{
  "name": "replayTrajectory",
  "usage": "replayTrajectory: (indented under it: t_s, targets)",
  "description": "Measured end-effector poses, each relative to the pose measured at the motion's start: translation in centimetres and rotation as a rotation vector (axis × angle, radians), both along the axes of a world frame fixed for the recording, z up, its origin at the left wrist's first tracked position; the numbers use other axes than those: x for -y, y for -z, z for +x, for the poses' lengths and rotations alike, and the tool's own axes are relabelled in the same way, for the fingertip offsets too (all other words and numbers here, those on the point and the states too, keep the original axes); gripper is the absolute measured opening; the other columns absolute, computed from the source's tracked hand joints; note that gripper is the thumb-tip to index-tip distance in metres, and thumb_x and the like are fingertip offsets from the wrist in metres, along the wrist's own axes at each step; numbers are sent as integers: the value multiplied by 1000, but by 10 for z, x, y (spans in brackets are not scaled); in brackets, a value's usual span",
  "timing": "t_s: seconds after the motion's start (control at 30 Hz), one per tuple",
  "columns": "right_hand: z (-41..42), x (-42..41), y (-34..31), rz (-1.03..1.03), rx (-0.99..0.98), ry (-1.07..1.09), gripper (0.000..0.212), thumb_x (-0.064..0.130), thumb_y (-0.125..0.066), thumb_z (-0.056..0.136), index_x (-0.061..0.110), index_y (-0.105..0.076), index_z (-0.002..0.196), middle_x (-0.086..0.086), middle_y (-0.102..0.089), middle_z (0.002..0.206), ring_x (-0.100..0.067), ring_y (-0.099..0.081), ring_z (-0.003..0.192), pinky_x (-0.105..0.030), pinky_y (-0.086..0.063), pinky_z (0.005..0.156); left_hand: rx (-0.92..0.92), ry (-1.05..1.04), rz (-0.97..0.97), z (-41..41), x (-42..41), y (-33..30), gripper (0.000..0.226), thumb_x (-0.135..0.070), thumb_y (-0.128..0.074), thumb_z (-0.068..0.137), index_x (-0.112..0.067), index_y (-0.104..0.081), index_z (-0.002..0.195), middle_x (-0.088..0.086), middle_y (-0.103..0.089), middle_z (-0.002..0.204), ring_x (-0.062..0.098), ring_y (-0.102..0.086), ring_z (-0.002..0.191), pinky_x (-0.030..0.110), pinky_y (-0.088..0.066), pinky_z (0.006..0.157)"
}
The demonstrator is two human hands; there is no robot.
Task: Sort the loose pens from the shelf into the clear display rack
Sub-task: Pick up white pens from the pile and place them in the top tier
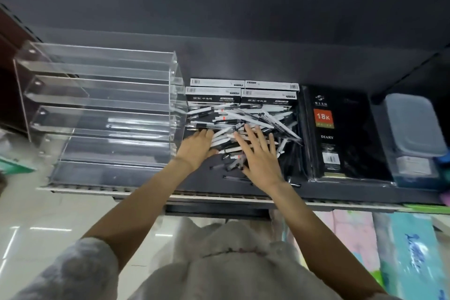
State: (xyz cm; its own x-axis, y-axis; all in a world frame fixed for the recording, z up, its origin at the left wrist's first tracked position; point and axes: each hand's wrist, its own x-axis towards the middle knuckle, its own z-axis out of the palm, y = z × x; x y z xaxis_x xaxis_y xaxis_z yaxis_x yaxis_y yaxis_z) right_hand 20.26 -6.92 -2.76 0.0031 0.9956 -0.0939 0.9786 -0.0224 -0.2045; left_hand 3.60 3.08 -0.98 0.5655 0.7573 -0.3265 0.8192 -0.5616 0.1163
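Note:
A heap of loose black and white pens (246,117) lies on the dark shelf (136,178), right of the clear tiered display rack (102,109). A few pens (136,126) lie in the rack's middle tiers. My left hand (198,147) rests flat on the heap's left edge, fingers straight, beside the rack's right wall. My right hand (259,151) lies spread over the heap's near side, fingers extended on the pens. A few single pens (233,178) lie apart near the shelf's front edge.
Several black and white pen boxes (241,92) stand behind the heap. A black diary (341,134) in plastic wrap lies to the right, then a grey lidded box (414,126). Coloured packs (401,256) sit on the shelf below.

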Motion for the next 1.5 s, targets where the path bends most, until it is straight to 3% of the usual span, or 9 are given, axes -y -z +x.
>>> replayTrajectory:
  t_s: [0.37, 0.47, 0.63, 0.77, 0.87, 1.0, 1.13, 1.3, 1.5]
  targets:
    - [10, -3, -6, -59, 11, 56, 87, 19, -59, 90, 26, 3, 151, -1, 19, 156, -22, 20, 143, -47, 10, 115, -118, 81, -197, 12, -23, -37, 47, -40, -41, 99, -5, -39, 130, 14, -63, 113, 31, -59, 105, 38, -45, 84]
    - [15, -6, -14, -1, -81, 103, 76, 12, -54, 90, 25, -10, 151, -1, 9, 159, -21, 15, 144, -46, 6, 117, -236, 146, -219, 21, -31, -59, 45, -43, -35, 100, -12, -44, 131, 10, -64, 109, 26, -59, 101, 32, -41, 78]
    - [25, -13, -23, 144, -288, 216, 43, 19, -50, 94, 21, -45, 137, -4, -21, 154, -22, -3, 144, -43, -9, 118, -236, 103, -378, 25, -42, -92, 38, -41, -41, 99, -8, -58, 93, 3, -68, 75, 7, -52, 54, 25, -37, 60]
    - [24, -20, -31, 256, -497, 330, 35, 20, -53, 95, 15, -53, 130, -6, -39, 143, -22, -24, 137, -47, -28, 112, 88, 53, -510, 20, -50, -111, 29, -32, -46, 99, -5, -53, 91, -2, -60, 63, 1, -49, 37, 14, -39, 43]
    - [20, -23, -46, 322, -740, 441, 39, 28, -44, 99, 19, -43, 137, 0, -40, 141, -11, -32, 131, -33, -30, 110, 511, -104, -687, 22, -48, -105, 23, -26, -47, 99, -11, -45, 81, -6, -53, 48, 1, -44, 36, 14, -35, 40]
    - [21, -31, -64, 257, -1083, 585, 45, 37, -42, 98, 21, -38, 141, 5, -51, 132, -7, -48, 119, -15, -38, 93, 891, -323, -975, 37, -34, -72, 16, -28, -43, 100, -15, -47, 91, -4, -47, 68, 6, -42, 48, 18, -35, 46]
    - [31, -45, -85, 154, -1341, 664, 52, 42, -54, 91, 23, -39, 137, 0, -63, 114, -5, -60, 86, -13, -42, 64, 1008, -394, -1155, 52, -13, -62, 20, -28, -42, 99, -12, -53, 102, -5, -48, 67, 7, -41, 50, 19, -37, 47]
    - [43, -55, -100, 123, -1377, 549, 30, 24, -62, 90, 11, -53, 115, 9, -55, 57, -1, -44, 44, -14, -35, 40, 1000, -389, -1270, 59, 4, -66, 25, -26, -47, 96, -9, -60, 110, -2, -57, 74, 8, -46, 53, 20, -41, 47]
    - [50, -56, -103, 25, -1308, 427, 11, 16, -63, 89, 17, -60, 100, 10, -50, 51, -3, -42, 44, -15, -33, 41, 1109, -557, -1399, 57, 14, -68, 18, -12, -51, 94, -7, -64, 105, 4, -73, 87, 21, -71, 84, 30, -58, 63]
